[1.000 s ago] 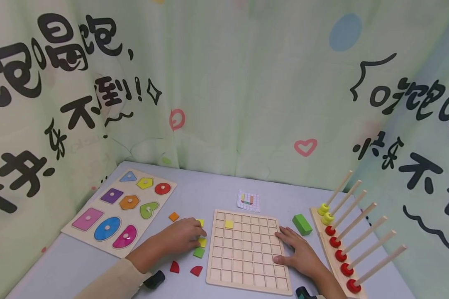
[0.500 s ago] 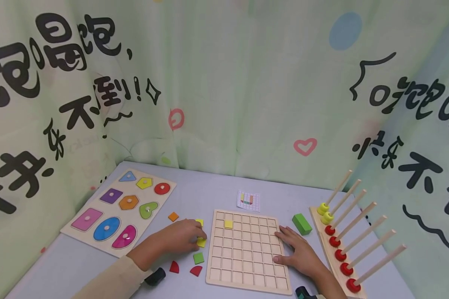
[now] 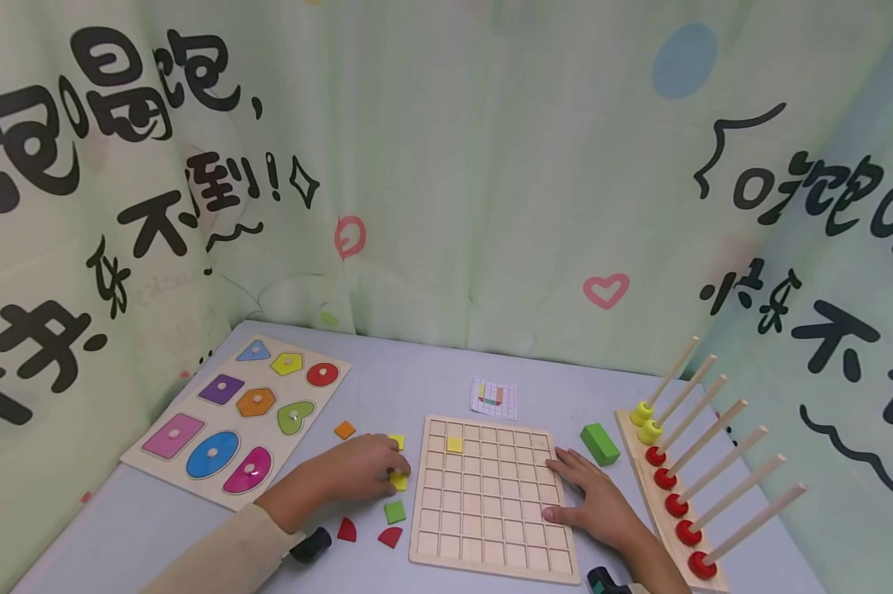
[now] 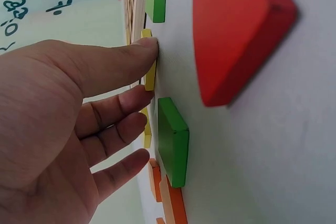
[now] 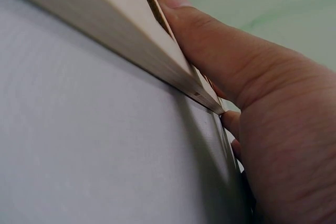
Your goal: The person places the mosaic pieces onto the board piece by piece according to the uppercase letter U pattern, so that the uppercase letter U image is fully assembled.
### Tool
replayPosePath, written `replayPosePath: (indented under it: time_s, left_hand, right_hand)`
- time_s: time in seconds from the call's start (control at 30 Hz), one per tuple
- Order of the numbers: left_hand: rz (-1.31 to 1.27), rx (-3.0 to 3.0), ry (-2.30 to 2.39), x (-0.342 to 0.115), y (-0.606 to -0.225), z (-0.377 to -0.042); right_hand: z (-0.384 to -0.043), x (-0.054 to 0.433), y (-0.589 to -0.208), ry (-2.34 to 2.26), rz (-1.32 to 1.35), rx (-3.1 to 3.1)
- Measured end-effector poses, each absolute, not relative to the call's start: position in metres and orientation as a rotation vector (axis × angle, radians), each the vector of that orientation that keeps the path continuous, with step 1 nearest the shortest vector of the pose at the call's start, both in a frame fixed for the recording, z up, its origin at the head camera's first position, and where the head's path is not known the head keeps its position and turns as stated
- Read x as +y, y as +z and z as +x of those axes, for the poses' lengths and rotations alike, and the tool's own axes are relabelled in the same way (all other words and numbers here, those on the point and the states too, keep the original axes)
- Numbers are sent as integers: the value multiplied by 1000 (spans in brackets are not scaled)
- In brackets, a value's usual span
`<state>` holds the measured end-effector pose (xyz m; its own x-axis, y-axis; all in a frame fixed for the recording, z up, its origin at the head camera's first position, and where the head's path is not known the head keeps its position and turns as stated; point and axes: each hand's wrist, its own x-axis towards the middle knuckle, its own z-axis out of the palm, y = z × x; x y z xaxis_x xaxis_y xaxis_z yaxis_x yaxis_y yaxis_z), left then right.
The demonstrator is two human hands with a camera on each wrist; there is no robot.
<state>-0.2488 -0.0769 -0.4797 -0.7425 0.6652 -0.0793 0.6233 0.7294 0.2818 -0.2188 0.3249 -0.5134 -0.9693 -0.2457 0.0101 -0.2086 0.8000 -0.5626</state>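
In the head view my left hand is left of the wooden grid board. Its thumb and index finger pinch a yellow square tile by opposite edges, down at the tabletop; the other fingers are loosely bent. A second yellow tile lies just beyond, and a green tile lies nearer me. One yellow tile sits in a cell near the board's far left corner. My right hand rests along the board's right edge, thumb tip on top of the frame, fingers spread and relaxed.
Two red quarter-round pieces and an orange tile lie to the left. A shape puzzle board is farther left. Behind the grid lies a pattern card. On the right are a green block and a peg rack with rings.
The left hand's fingers have shifted slightly away from the green tile, which now shows in full and has turned and moved slightly nearer me. The right hand has stayed on the board's edge.
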Motion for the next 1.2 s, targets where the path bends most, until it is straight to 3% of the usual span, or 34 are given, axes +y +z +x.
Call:
replayPosePath:
  time_s: [1.2]
  left_hand:
    - [1164,2797,251,-28,-471,-273]
  right_hand:
    - [-217,321,-511,-888,-288,2929]
